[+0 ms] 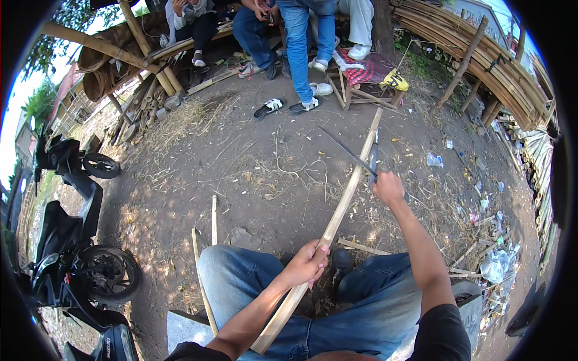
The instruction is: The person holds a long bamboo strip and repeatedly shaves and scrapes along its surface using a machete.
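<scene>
A long pale bamboo strip (338, 219) slants from my lap up and away to the right. My left hand (307, 263) is wrapped round its lower half, above my knees. Closed on the handle of a long, dark-bladed knife (346, 149), my right hand (389, 188) is beside the strip's far part. The blade points up and left and crosses the strip; whether its edge touches the wood I cannot tell. Just beyond my right hand, next to the strip, is a narrow grey-blue object (374, 151) whose kind is unclear.
Thin strips (214, 219) lean by my left knee. Motorbikes (81, 271) stand at left. Sandals (269, 108) lie ahead, near several people, one standing in blue jeans (296, 54). Bamboo poles (475, 60) are stacked at upper right. Plastic litter (497, 265) lies at right.
</scene>
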Motion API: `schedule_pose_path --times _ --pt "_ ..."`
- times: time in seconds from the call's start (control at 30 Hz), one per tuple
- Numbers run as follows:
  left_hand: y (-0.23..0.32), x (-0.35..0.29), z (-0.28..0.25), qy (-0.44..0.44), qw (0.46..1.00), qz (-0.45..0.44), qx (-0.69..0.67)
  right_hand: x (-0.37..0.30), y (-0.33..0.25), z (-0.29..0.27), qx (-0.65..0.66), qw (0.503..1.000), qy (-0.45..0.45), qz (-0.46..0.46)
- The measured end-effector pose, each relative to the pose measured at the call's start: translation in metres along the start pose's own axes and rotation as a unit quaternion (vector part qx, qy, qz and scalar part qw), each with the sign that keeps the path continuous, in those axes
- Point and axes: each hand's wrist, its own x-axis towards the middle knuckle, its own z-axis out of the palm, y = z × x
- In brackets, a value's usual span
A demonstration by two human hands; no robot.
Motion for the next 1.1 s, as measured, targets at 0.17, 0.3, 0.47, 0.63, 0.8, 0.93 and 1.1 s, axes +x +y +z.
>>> schedule_pose_path --times 0.17,0.3,0.47,0.63,0.8,0.93,1.1 --pt "-0.009 0.004 -0.007 -0.003 0.999 -0.023 -0.029 -0.036 -0.034 -0.012 -0.049 0.989 -0.079 -0.118" --pt "-0.009 0.005 -0.017 0.017 0.999 0.001 -0.04 -0.061 -0.059 -0.016 -0.031 0.962 -0.078 -0.261" --pt "0.013 -0.004 -0.006 -0.012 0.999 0.004 -0.047 -0.007 0.035 -0.001 -0.001 0.998 0.039 -0.051" --pt "0.014 -0.006 -0.013 -0.007 0.999 0.005 -0.034 -0.01 0.052 0.007 0.021 0.993 0.069 0.091" --pt "0.017 -0.004 -0.026 0.032 0.998 0.038 -0.025 -0.048 -0.025 -0.028 0.05 0.995 -0.025 -0.078" --pt "0.017 -0.004 -0.03 0.054 0.998 0.029 -0.024 -0.071 -0.054 -0.02 0.051 0.957 -0.027 -0.284" --pt "0.007 -0.001 -0.028 0.064 0.996 0.058 0.001 -0.043 -0.034 -0.009 0.075 0.957 0.018 -0.281"
